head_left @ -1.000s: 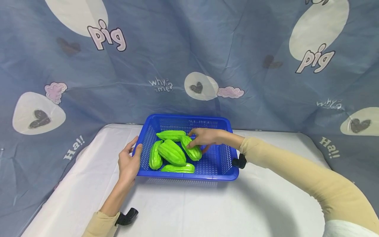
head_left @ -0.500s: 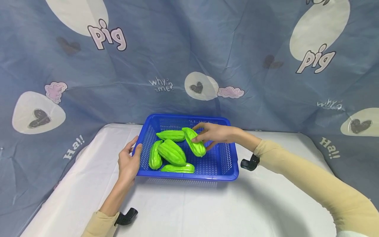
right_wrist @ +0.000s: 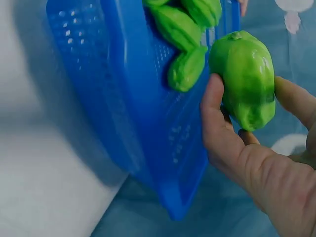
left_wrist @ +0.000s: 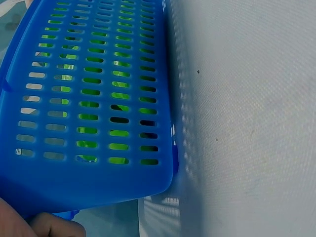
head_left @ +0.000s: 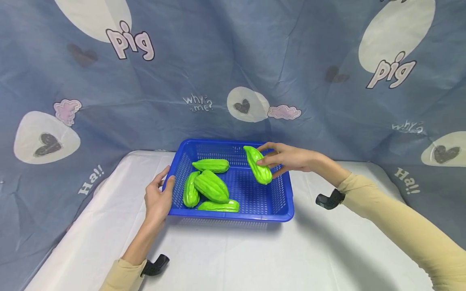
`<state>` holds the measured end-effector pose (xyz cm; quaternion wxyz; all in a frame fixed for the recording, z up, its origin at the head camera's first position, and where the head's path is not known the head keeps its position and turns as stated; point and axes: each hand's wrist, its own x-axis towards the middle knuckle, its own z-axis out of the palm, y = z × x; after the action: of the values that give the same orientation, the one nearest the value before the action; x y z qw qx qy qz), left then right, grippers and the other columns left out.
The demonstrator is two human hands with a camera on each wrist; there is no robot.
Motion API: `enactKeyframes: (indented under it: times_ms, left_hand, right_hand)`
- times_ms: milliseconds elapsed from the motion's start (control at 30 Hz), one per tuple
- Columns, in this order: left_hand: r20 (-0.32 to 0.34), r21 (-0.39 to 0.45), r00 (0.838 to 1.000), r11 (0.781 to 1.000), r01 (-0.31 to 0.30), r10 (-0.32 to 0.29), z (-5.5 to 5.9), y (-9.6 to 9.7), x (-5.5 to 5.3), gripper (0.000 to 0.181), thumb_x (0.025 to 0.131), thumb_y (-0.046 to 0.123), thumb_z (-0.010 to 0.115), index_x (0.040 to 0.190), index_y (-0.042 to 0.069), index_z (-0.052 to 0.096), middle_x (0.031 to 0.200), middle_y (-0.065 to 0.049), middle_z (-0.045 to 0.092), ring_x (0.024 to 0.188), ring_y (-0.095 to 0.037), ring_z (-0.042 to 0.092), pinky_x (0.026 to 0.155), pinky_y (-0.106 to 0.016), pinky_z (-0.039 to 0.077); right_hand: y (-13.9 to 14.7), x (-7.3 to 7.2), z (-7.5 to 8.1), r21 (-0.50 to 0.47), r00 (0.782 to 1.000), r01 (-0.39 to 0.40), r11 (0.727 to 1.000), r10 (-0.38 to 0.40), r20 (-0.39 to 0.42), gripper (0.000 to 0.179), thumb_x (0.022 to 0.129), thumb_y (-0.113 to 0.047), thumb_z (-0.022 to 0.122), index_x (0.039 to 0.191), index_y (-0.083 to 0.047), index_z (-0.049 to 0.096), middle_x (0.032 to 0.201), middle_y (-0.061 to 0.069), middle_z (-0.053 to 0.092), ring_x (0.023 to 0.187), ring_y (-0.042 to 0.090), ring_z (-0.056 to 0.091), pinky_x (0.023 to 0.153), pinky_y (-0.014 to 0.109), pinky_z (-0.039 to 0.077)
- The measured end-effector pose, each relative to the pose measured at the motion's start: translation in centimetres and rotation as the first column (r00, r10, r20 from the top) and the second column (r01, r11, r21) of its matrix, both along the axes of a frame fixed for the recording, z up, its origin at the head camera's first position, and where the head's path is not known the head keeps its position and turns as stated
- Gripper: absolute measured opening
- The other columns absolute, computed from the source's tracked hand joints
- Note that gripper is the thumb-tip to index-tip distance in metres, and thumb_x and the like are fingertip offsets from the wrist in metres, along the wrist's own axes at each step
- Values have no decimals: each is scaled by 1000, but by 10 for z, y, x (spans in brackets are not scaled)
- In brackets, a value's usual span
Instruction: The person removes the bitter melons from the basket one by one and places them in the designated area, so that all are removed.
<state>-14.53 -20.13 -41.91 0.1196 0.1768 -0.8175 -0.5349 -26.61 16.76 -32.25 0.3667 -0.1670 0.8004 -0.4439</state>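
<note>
A blue plastic basket (head_left: 233, 217) with slotted walls stands on the white-covered table. My left hand (head_left: 157, 199) grips its left rim, thumb over the top edge and fingers outside; in the left wrist view, fingers (left_wrist: 58, 226) show at the basket's edge. With thumb and fingers, my right hand (head_left: 291, 157) holds a glossy green ridged fruit (head_left: 259, 166), narrow at one end, raised over the basket's right half. Several like it lie in the left half: one at the back (head_left: 212, 165), another in the middle (head_left: 212, 186) overlapping its neighbours.
White cloth (head_left: 233, 258) covers the table. Behind it hangs a blue printed curtain (head_left: 164, 89), close to the basket's back rim. Black wrist cameras (head_left: 155, 266) are strapped to both forearms.
The right hand has lifted the green ridged fruit away from the others and carried it up and to the right. The left hand and basket have stayed put.
</note>
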Motion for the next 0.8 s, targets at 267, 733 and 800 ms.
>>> enactKeyframes:
  times_ms: [267,733,800]
  left_hand:
    - [10,6,1000,1000,1,-1,0,1,0,49,113,28,53,162,21,51,122,-13,56,89,-15,46,78,-27,38]
    - [13,4,1000,1000,11,-11,-2,-1,2,50,114,31,53,163,23,50,122,-11,56,81,-10,44,73,-28,37]
    - [12,5,1000,1000,11,-11,-2,-1,1,50,114,31,53,162,23,50,122,-11,57,81,-10,44,73,-28,38]
  right_hand:
    - [35,-6,6,-56,996,87,995,-85,29,75,108,-30,65,167,-9,23,114,3,62,104,17,65,107,50,59]
    - [91,-24,2,-196,967,244,950,-225,117,74,112,-28,57,170,-8,16,132,2,61,123,18,69,101,42,61]
    - [98,-26,-2,-204,962,260,944,-236,133,75,112,-29,56,170,-8,15,134,3,59,123,18,69,100,40,61]
